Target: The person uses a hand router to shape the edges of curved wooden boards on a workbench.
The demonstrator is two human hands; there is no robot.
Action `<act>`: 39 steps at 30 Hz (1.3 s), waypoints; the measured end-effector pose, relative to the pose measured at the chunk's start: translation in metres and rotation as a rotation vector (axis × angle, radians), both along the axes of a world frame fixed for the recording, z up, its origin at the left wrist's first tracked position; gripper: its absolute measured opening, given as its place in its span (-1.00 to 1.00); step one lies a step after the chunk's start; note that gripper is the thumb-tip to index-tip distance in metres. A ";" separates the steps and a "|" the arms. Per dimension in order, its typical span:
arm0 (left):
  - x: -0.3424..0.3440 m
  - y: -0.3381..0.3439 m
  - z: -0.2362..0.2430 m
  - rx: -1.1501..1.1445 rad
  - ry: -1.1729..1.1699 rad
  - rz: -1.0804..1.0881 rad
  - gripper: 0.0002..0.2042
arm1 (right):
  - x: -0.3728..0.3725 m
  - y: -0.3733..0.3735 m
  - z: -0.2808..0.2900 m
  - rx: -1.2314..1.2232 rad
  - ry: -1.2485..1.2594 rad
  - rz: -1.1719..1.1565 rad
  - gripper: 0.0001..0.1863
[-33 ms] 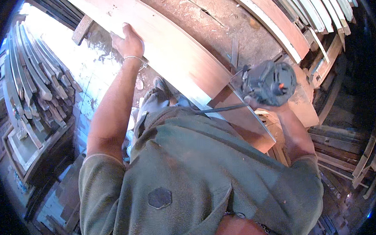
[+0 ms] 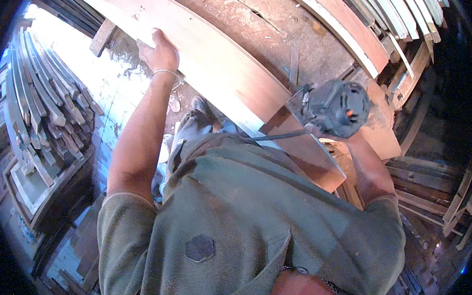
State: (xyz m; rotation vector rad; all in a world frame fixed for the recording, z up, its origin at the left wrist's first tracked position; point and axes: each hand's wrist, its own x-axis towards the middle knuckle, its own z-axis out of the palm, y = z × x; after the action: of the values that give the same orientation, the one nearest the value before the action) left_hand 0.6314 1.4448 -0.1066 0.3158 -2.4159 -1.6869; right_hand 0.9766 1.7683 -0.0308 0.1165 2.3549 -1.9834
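A long pale wooden plank (image 2: 214, 62) runs slantwise from the far left toward the near right. Its near-right end has a darker brown face (image 2: 307, 156). My left hand (image 2: 161, 56), with a bracelet at the wrist, grips the plank's left edge, its thumb on the wood and some fingers hidden. Over by the plank's right side, my right hand (image 2: 349, 139) is wrapped round a black corded power tool (image 2: 335, 109) with a round motor housing and an orange spot. The tool hides most of that hand's fingers. Its dark cord (image 2: 278, 137) crosses the plank toward my body.
Beyond the plank is a dusty brown work surface (image 2: 310, 40) with shavings and a thin strip (image 2: 293, 65). A curved board (image 2: 342, 22) and stacked pale slats (image 2: 395, 8) lie far right. At left stands a pile of wooden bars (image 2: 44, 100); more timber (image 2: 422, 190) lies at right.
The power tool in my right hand has shifted very slightly left and nearer to me. My left hand has moved a touch to the left along with the arm.
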 end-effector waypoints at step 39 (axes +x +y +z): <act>0.213 -0.041 -0.004 -0.030 -0.649 -1.885 -0.70 | -0.111 -0.059 -0.003 0.491 0.433 0.187 -0.04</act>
State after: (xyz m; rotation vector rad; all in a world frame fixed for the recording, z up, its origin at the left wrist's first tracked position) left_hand 0.8445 1.4038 -0.1105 -2.4821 -3.1908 -1.9434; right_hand 0.8658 1.7092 -0.0342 -0.5439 2.9390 -1.4206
